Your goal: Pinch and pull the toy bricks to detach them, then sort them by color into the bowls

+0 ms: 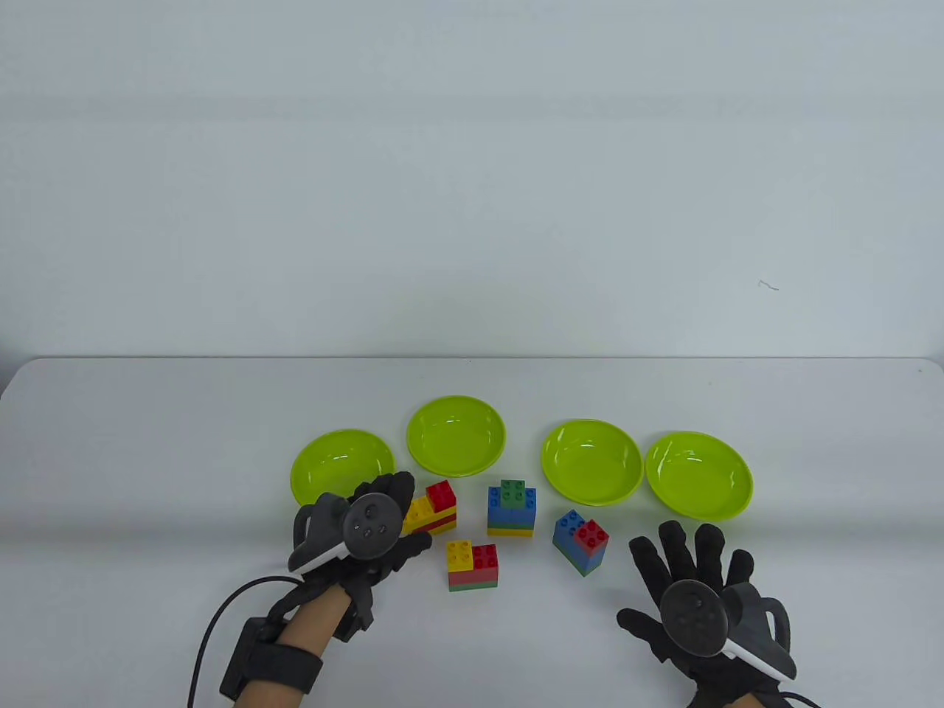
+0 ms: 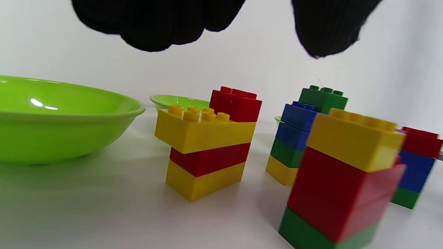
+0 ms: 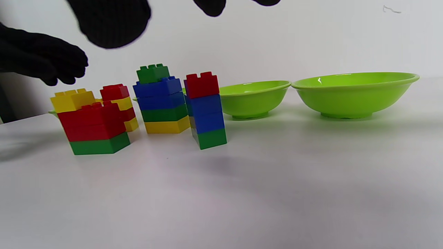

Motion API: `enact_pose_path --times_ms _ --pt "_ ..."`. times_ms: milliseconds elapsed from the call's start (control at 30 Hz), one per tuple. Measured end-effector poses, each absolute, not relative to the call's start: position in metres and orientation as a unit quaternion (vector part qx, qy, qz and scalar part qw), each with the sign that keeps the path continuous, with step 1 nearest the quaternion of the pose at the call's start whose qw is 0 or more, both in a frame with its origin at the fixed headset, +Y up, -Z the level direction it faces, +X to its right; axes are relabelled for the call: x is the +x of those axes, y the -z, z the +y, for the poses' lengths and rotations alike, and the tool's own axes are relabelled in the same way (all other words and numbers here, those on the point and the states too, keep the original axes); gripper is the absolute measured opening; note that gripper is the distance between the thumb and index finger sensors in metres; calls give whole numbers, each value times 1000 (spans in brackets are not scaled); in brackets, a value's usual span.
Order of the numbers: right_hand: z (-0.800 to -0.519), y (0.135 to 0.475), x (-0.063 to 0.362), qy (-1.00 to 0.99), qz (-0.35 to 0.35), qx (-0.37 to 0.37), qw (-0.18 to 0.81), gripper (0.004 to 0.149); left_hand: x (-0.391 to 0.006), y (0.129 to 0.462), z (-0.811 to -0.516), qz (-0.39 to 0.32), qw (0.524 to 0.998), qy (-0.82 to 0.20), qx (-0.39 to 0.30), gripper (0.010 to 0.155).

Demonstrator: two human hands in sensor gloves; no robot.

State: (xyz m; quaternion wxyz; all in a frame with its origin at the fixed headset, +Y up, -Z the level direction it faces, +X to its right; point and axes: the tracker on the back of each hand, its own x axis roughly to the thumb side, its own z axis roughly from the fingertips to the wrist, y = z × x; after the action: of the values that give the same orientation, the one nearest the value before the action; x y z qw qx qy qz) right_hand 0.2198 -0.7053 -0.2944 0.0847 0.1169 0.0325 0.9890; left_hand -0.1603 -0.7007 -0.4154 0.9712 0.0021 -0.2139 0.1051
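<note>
The left hand (image 1: 369, 535) hovers just beside the leftmost stack (image 1: 431, 509), fingers loosely curved and gripping nothing; the left wrist view shows clear air between its fingertips (image 2: 155, 31) and the bricks. The right hand (image 1: 693, 601) lies flat with fingers spread, near the blue stack (image 1: 581, 542) but not touching it. All four stacks stand on the table (image 1: 147, 442) in front of four green bowls (image 1: 456, 435), none of which holds a brick yet. The leftmost stack is the one about to be taken, I'd say: a small red brick (image 2: 235, 103) sits at one end of a long yellow one, over red and yellow layers. To do it well, pinch that red brick by its side walls and pull straight up along the studs while something steadies the base, or the whole stack will lift or tip. The stack stands upright, studs up; the yellow brick's long axis runs roughly left to right in the table view, slightly skewed.
</note>
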Motion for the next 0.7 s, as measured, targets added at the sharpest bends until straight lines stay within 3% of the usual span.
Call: enact_pose_path --times_ms 300,567,700 --pt "-705 294 219 -988 32 119 88 83 -125 460 -719 -174 983 -39 -51 75" --pt "-704 294 221 -988 26 121 96 84 -117 462 -724 -175 984 -23 -27 64" --pt "-703 294 220 -987 21 123 103 85 -122 457 -708 -187 982 -17 -12 64"
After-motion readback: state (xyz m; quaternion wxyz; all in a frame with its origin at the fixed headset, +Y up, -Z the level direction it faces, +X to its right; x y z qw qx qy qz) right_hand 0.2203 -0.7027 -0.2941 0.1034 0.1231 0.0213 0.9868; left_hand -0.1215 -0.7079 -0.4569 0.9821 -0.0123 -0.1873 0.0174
